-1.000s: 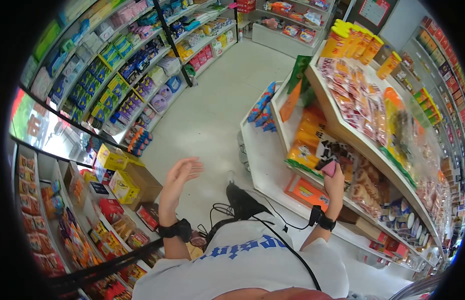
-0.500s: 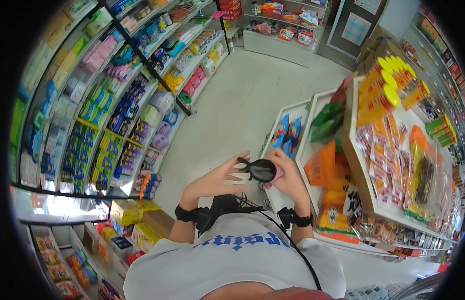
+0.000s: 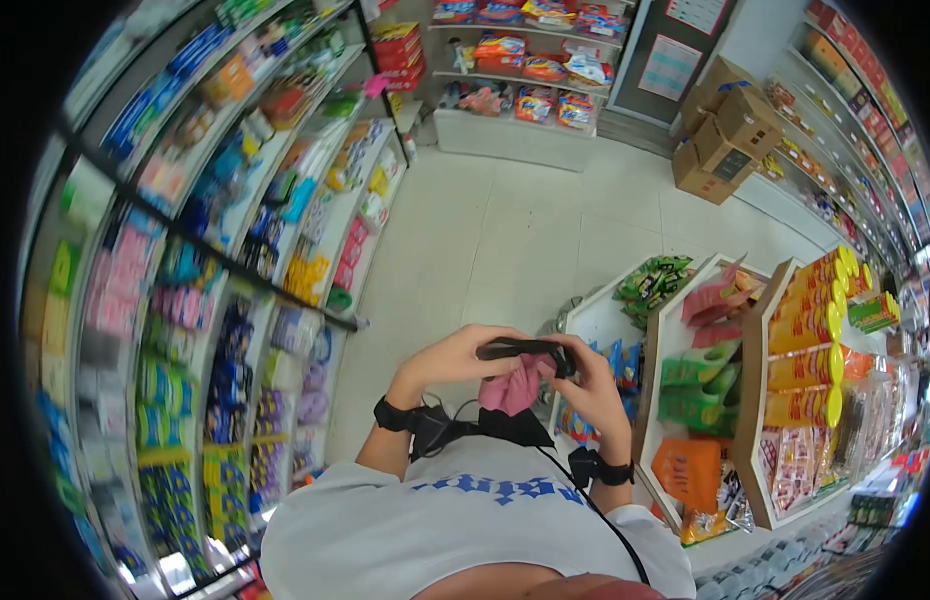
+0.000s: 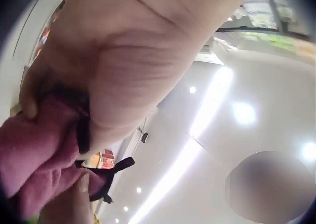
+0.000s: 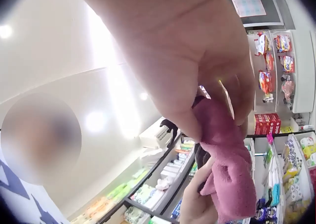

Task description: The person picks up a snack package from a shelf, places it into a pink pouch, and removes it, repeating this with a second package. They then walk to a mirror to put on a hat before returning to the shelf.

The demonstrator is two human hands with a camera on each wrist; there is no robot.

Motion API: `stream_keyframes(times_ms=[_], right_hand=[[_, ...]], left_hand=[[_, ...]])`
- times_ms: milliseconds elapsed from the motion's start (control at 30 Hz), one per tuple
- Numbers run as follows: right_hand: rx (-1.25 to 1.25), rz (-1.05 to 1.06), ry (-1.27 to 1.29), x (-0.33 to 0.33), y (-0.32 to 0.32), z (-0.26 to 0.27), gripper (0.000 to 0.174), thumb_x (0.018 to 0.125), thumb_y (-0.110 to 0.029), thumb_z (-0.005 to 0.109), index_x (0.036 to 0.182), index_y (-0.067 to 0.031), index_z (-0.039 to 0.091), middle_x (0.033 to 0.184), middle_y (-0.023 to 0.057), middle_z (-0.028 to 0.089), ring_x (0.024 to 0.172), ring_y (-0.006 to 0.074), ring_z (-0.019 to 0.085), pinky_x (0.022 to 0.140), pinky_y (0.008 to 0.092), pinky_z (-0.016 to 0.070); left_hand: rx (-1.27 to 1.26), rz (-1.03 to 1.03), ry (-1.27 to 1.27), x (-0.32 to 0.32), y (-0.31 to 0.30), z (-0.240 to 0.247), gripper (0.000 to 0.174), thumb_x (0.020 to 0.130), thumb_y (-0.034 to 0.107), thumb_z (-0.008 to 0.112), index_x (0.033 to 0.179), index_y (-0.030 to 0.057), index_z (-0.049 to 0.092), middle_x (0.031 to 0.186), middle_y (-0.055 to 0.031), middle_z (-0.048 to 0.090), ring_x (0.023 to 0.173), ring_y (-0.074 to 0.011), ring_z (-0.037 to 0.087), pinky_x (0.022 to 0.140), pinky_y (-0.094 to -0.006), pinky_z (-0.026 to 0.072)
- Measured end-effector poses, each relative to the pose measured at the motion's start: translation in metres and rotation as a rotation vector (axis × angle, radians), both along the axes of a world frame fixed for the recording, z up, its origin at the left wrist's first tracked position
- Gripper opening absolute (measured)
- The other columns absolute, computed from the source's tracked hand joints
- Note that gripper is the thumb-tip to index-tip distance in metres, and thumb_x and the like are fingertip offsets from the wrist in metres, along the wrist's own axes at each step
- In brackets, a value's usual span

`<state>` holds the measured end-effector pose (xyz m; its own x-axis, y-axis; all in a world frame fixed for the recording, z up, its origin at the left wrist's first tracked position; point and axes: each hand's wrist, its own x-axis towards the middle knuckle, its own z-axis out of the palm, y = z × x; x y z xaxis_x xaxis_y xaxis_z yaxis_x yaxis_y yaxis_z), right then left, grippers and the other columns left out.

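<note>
In front of the white T-shirt, both hands work together on dark sunglasses [image 3: 505, 347] and a pink cloth [image 3: 517, 390]. My left hand [image 3: 447, 358] grips the left end of the sunglasses. On the other side my right hand [image 3: 597, 388] holds their right end along with the bunched cloth. Soft folds of the cloth [image 4: 34, 155] hang below the fingers in the left wrist view, with a black piece of the frame [image 4: 101, 184] sticking out. In the right wrist view the cloth [image 5: 231, 177] comes out beneath the thumb and covers part of the frame.
Tall shelves [image 3: 220, 300] of packaged goods line the left. A tiered white display [image 3: 755, 400] with yellow-lidded canisters [image 3: 810, 345] and snack bags stands close at right. Cardboard boxes [image 3: 720, 150] are stacked at the far right, and pale floor [image 3: 485, 230] runs ahead.
The right hand has come in from the display side to the chest with the cloth and sunglasses. The left hand, first apart, now grips them too. The view has swung toward the aisle.
</note>
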<state>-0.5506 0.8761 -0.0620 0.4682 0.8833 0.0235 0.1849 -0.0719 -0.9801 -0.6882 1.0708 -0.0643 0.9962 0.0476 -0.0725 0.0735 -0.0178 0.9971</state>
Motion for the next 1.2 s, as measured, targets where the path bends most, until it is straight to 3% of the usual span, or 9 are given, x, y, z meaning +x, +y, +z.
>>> stream_keyframes(times_ms=[100,200,333,367,500,700,833,1000,1200], right_hand=[[0.067,-0.106,-0.054,0.052,0.050,-0.004,0.041,0.084,-0.003,0.069,0.124,0.0012,0.058,0.107,0.0102,0.068,0.100,0.0171,0.065,0.090,0.0304,0.0492],[0.062,-0.208,0.118,0.120,0.091,-0.027,0.037,0.088,-0.003,0.067,0.123,0.0022,0.058,0.106,0.0105,0.068,0.099,0.0159,0.065,0.091,0.0300,0.0487],[0.210,-0.351,0.352,0.225,0.145,-0.049,0.022,0.096,-0.006,0.059,0.116,0.0037,0.060,0.101,0.0082,0.069,0.094,0.0140,0.064,0.084,0.0279,0.0494],[0.209,-0.393,0.294,0.256,0.159,-0.053,0.019,0.098,-0.008,0.057,0.112,0.0036,0.061,0.098,0.0082,0.069,0.093,0.0138,0.064,0.082,0.0274,0.0493],[0.185,-0.596,0.194,0.373,0.201,-0.040,0.019,0.099,-0.010,0.055,0.111,0.0028,0.062,0.094,0.0089,0.069,0.091,0.0141,0.064,0.084,0.0289,0.0491],[0.116,-0.738,0.192,0.531,0.249,-0.022,0.021,0.100,-0.014,0.055,0.111,0.0023,0.062,0.093,0.0083,0.069,0.090,0.0136,0.063,0.080,0.0277,0.0485],[0.091,-0.826,0.109,0.650,0.292,-0.037,0.022,0.101,-0.017,0.054,0.111,0.0013,0.063,0.093,0.0075,0.069,0.089,0.0124,0.063,0.076,0.0263,0.0473],[0.010,-0.946,0.045,0.815,0.355,-0.028,0.022,0.101,-0.017,0.055,0.110,0.0011,0.063,0.091,0.0071,0.070,0.087,0.0131,0.064,0.078,0.0263,0.0482],[0.016,-0.971,0.015,0.990,0.394,0.018,0.022,0.100,-0.015,0.055,0.110,0.0017,0.063,0.089,0.0081,0.070,0.087,0.0137,0.065,0.077,0.0278,0.0493]], left_hand=[[0.000,-0.030,-0.042,0.067,0.064,-0.007,0.029,0.092,0.003,0.060,0.121,0.0015,0.064,0.104,-0.0054,0.067,0.093,-0.0101,0.058,0.079,-0.0279,0.0490],[-0.038,-0.199,-0.070,0.147,0.132,-0.019,0.028,0.086,-0.007,0.056,0.110,0.0011,0.066,0.099,-0.0044,0.066,0.090,-0.0114,0.059,0.075,-0.0259,0.0477],[-0.192,-0.083,-0.047,0.275,0.195,-0.029,0.024,0.082,-0.010,0.053,0.100,0.0018,0.064,0.094,-0.0039,0.062,0.081,-0.0116,0.057,0.070,-0.0243,0.0448],[-0.157,-0.055,-0.062,0.311,0.210,-0.023,0.016,0.091,-0.002,0.055,0.104,0.0031,0.062,0.096,0.0014,0.060,0.087,-0.0086,0.056,0.074,-0.0249,0.0471],[-0.117,0.027,-0.083,0.447,0.244,0.017,0.015,0.092,0.016,0.067,0.099,0.0061,0.058,0.090,0.0023,0.056,0.079,-0.0057,0.051,0.070,-0.0217,0.0411],[-0.041,0.145,0.040,0.647,0.326,-0.005,0.023,0.087,0.012,0.072,0.084,0.0096,0.049,0.083,0.0059,0.049,0.075,-0.0029,0.044,0.066,-0.0208,0.0353],[-0.244,0.238,-0.028,0.790,0.378,-0.033,0.017,0.086,0.008,0.070,0.097,0.0057,0.057,0.086,0.0032,0.053,0.080,-0.0052,0.051,0.071,-0.0216,0.0409],[-0.340,0.210,-0.054,0.973,0.443,-0.042,0.028,0.088,0.003,0.062,0.115,-0.0015,0.060,0.098,-0.0030,0.060,0.094,-0.0114,0.059,0.083,-0.0243,0.0465],[-0.350,0.087,-0.147,1.175,0.484,-0.028,0.028,0.084,0.000,0.054,0.112,-0.0044,0.058,0.102,-0.0053,0.062,0.093,-0.0140,0.060,0.083,-0.0266,0.0479]])
